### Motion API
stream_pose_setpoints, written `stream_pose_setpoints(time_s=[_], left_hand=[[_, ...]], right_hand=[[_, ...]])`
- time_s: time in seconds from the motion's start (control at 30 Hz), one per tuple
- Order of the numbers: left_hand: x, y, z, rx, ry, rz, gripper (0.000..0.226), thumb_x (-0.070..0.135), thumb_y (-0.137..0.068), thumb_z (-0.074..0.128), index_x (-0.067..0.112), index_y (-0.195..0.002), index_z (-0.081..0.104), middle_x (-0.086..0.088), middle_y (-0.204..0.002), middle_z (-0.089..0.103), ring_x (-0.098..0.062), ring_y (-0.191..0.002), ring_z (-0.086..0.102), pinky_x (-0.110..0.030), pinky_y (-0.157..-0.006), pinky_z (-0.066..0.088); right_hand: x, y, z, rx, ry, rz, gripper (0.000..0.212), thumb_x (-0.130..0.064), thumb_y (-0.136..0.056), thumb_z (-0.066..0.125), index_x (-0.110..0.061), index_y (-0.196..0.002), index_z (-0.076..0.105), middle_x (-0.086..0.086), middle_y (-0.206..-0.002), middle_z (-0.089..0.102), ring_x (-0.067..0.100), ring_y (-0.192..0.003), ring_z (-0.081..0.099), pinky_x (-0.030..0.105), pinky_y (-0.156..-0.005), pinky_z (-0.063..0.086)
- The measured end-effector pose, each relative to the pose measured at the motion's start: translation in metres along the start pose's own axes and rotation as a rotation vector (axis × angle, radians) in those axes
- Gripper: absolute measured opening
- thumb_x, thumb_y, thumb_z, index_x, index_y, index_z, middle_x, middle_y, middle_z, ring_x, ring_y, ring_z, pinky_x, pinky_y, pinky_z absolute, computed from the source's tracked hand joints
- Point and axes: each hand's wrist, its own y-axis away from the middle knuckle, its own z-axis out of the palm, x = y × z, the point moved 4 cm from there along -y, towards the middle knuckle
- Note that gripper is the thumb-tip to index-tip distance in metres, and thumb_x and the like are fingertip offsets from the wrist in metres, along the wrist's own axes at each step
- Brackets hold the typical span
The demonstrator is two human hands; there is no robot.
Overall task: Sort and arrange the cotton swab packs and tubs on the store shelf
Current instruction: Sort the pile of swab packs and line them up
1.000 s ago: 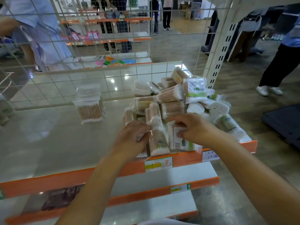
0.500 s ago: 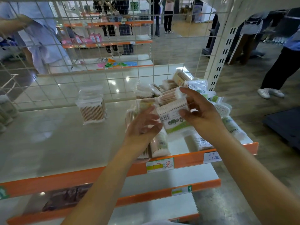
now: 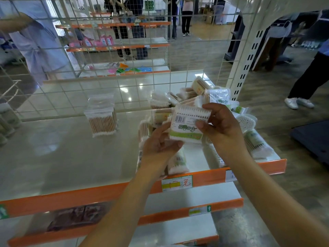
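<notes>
The right hand (image 3: 221, 128) pinches a flat cotton swab pack (image 3: 187, 124) above the jumbled pile (image 3: 195, 98) at the shelf's (image 3: 71, 157) right; the left hand (image 3: 160, 146), fingers curled, supports its near-left corner; an upright pack (image 3: 102, 115) stands far left.

Flat swab pack (image 3: 187, 124) with barcode and green label held above jumbled packs (image 3: 199, 93) on the shelf (image 3: 71, 166)
</notes>
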Motion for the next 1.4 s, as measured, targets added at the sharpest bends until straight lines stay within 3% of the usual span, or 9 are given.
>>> stream_pose_setpoints(time_s=[0.2,0.33,0.43,0.57,0.67,0.87,1.07,1.23,1.4], left_hand=[[0.019,-0.004,-0.015,0.035,-0.011,0.08,0.033,-0.014,-0.078,0.061,0.015,-0.094,0.063,0.009,-0.081,0.073,-0.004,-0.08,0.068,-0.021,-0.071,0.053],[0.032,-0.01,-0.022,0.084,-0.047,0.137,0.041,-0.014,-0.078,0.059,0.024,-0.093,0.063,0.009,-0.067,0.07,-0.003,-0.066,0.065,-0.016,-0.062,0.049],[0.039,-0.014,-0.024,0.084,-0.099,0.176,0.037,-0.01,-0.078,0.062,0.025,-0.09,0.064,0.01,-0.067,0.069,-0.003,-0.068,0.064,-0.017,-0.065,0.049],[0.044,-0.017,-0.026,0.074,-0.143,0.206,0.034,-0.006,-0.08,0.063,0.026,-0.09,0.065,0.01,-0.072,0.069,-0.005,-0.073,0.065,-0.017,-0.067,0.05],[0.047,-0.017,-0.024,0.042,-0.169,0.233,0.036,-0.007,-0.08,0.063,0.028,-0.088,0.065,0.01,-0.073,0.07,-0.006,-0.074,0.065,-0.018,-0.067,0.051],[0.044,-0.015,-0.021,0.034,-0.114,0.192,0.026,0.0,-0.081,0.065,0.024,-0.09,0.067,0.008,-0.08,0.07,-0.007,-0.078,0.066,-0.021,-0.065,0.051],[0.019,-0.011,-0.017,0.003,0.352,-0.108,0.042,0.011,-0.071,0.072,0.008,-0.11,0.058,-0.005,-0.097,0.068,-0.017,-0.084,0.068,-0.026,-0.064,0.054],[0.012,0.0,-0.006,-0.044,0.347,-0.056,0.039,0.0,-0.063,0.067,0.01,-0.1,0.062,-0.006,-0.093,0.072,-0.021,-0.091,0.068,-0.025,-0.073,0.053],[0.015,0.001,-0.012,0.005,0.323,-0.035,0.048,-0.006,-0.056,0.075,0.01,-0.099,0.064,-0.006,-0.089,0.073,-0.022,-0.089,0.068,-0.025,-0.072,0.053]], right_hand=[[0.01,0.002,-0.005,0.006,0.005,0.066,0.044,0.009,-0.071,0.071,-0.021,-0.095,0.05,-0.007,-0.08,0.066,0.01,-0.081,0.064,0.023,-0.07,0.054],[0.019,0.007,-0.001,-0.07,0.069,0.127,0.071,0.005,-0.069,0.075,-0.042,-0.113,0.044,0.012,-0.094,0.066,0.026,-0.093,0.065,0.039,-0.083,0.053],[0.025,0.014,0.004,-0.137,0.089,0.159,0.069,-0.012,-0.062,0.077,-0.057,-0.107,0.049,0.003,-0.1,0.068,0.022,-0.095,0.066,0.039,-0.083,0.053],[0.028,0.02,0.009,-0.168,0.016,0.226,0.031,-0.019,-0.066,0.07,-0.025,-0.095,0.062,-0.002,-0.093,0.073,0.018,-0.092,0.068,0.039,-0.082,0.052],[0.03,0.024,0.011,-0.174,0.027,0.27,0.032,-0.024,-0.065,0.072,-0.016,-0.094,0.063,0.001,-0.091,0.073,0.018,-0.091,0.068,0.036,-0.08,0.054],[0.032,0.029,0.014,-0.083,-0.081,0.315,0.021,0.006,-0.076,0.066,-0.007,-0.092,0.06,-0.004,-0.078,0.073,0.012,-0.078,0.069,0.022,-0.065,0.054],[0.035,0.032,0.028,0.042,-0.225,0.367,0.031,-0.01,-0.067,0.071,-0.002,-0.095,0.06,0.005,-0.082,0.072,0.02,-0.08,0.069,0.028,-0.066,0.056],[0.033,0.032,0.036,0.113,-0.36,0.353,0.041,-0.015,-0.063,0.07,0.0,-0.1,0.06,0.007,-0.085,0.071,0.02,-0.08,0.069,0.024,-0.065,0.055],[0.038,0.036,0.039,0.101,-0.259,0.334,0.047,-0.02,-0.067,0.074,-0.002,-0.106,0.056,0.009,-0.093,0.069,0.025,-0.085,0.066,0.029,-0.067,0.056]])
